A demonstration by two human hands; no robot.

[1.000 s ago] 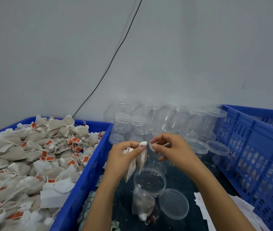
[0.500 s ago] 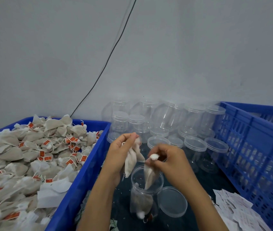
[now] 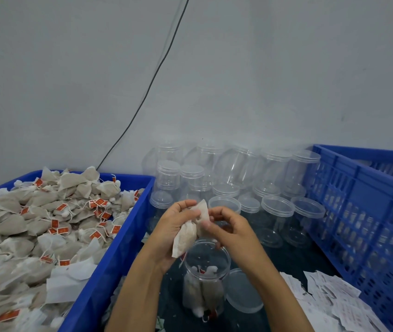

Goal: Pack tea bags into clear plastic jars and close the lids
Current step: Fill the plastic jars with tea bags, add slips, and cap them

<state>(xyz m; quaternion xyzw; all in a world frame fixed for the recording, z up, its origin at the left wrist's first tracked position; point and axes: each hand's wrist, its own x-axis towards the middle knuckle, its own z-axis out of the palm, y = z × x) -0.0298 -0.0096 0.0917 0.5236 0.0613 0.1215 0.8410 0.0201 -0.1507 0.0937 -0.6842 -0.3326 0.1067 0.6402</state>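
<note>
An open clear jar stands on the dark table in front of me, with a few tea bags at its bottom. Its lid lies flat just to its right. Above the jar's mouth my left hand grips a bunch of tea bags that hang from its fingers. My right hand pinches the upper tea bag of that bunch with thumb and fingers. A blue crate at the left is heaped with loose tea bags with orange tags.
Several empty lidded clear jars stand behind the open jar against the grey wall. A second blue crate walls off the right side. Loose white paper labels lie at the lower right. A black cable runs down the wall.
My right hand let a tea bag drop into the jar, then rose back to my left hand and pinched another bag from the bunch.
</note>
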